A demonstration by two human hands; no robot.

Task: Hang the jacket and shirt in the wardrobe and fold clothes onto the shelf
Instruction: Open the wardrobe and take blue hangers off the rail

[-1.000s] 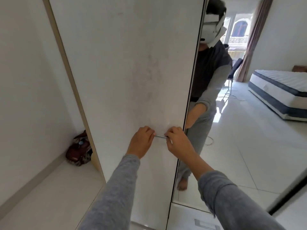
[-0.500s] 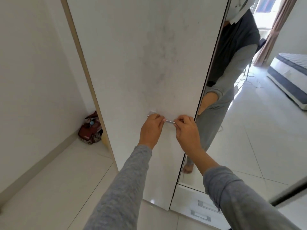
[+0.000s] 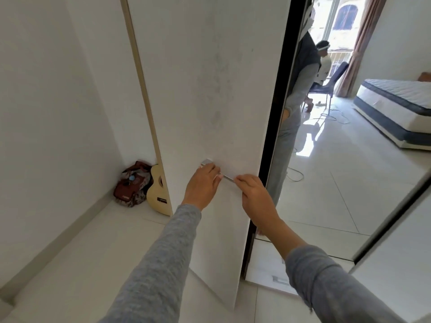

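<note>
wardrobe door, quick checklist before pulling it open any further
1. Grip on the handle: left hand and right hand both closed on the metal bar. Ok.
2. Door started: a dark gap shows along its right edge beside the mirror door. Ok.
3. Swing path on the floor: the ukulele and the bag stand in the corner left of the door, apart from it. Ok for now, worth watching.
4. Drawer below the mirror: appears shut. Ok.
5. Inside of the wardrobe, rail and shelf: hidden. Cannot tell.
6. Jacket and shirt within reach: not in view. Cannot tell.
</note>
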